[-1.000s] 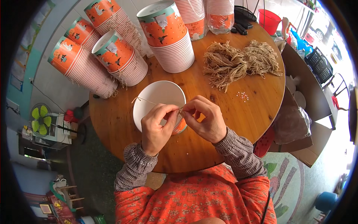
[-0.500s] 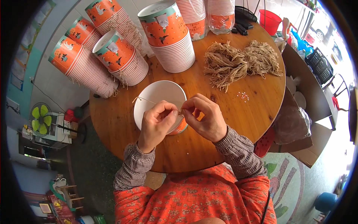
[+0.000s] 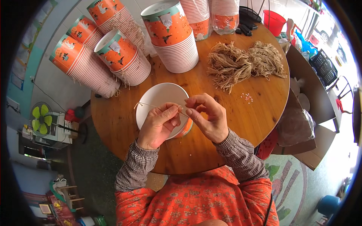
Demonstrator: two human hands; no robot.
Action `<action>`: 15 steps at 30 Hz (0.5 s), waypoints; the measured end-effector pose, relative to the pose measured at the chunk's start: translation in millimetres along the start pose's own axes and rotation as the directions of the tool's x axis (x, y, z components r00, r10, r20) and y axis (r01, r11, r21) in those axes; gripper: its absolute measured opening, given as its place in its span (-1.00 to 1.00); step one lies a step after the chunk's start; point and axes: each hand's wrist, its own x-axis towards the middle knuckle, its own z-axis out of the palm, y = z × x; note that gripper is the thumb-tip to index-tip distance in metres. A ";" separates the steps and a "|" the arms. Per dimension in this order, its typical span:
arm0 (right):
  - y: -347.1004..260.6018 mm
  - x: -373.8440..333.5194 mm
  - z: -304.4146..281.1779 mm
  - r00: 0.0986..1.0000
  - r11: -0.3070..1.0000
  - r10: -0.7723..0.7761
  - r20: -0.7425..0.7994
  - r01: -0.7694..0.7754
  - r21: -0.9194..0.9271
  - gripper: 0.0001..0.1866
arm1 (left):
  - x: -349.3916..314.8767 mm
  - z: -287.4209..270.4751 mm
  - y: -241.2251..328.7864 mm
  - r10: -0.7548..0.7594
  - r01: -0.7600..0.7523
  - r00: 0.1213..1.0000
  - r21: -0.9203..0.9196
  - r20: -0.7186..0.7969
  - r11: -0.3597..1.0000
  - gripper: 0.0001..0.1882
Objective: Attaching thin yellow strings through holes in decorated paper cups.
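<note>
A white-lined paper bucket (image 3: 152,94) with an orange outside stands in front of me, its mouth tilted toward me. A thin tan twine (image 3: 148,104) passes through its left rim, where a small knot shows, and crosses the mouth to my hands. My left hand (image 3: 161,122) pinches the twine between thumb and forefinger above the bucket. Close beside it, my right hand (image 3: 208,118) is curled, with its forefinger raised off the thumb. The short twine end runs to this thumb; the fingers behind it are partly hidden.
Tall stacks of orange printed paper buckets (image 3: 175,56) fill the back left of the round wooden table (image 3: 233,124). A bundle of tan twine (image 3: 247,64) lies at the back right, with small pale beads (image 3: 247,98) nearer me. Cardboard boxes (image 3: 315,139) stand beyond the right edge.
My right hand's forefinger has lifted away from the thumb, and the hand has turned a little. My left hand keeps its pinch, its other fingers now curled further inward.
</note>
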 end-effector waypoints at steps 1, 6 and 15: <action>-3.0 1.7 -1.0 1.000 1.000 0.000 -0.001 0.000 -0.001 -0.82 | 0.0 2.7 0.0 0.024 -0.023 1.000 0.037 -0.020 0.999 -0.85; -1.7 3.6 -4.2 0.974 0.949 -0.200 0.110 0.221 -0.224 -0.82 | 0.5 6.0 -3.7 0.078 -0.075 0.997 0.116 -0.020 0.990 -0.84; -0.8 1.3 -4.1 0.999 0.997 -0.014 0.030 0.016 -0.071 -0.90 | -6.7 21.8 0.2 0.272 -0.205 0.961 0.548 -0.042 0.811 -0.86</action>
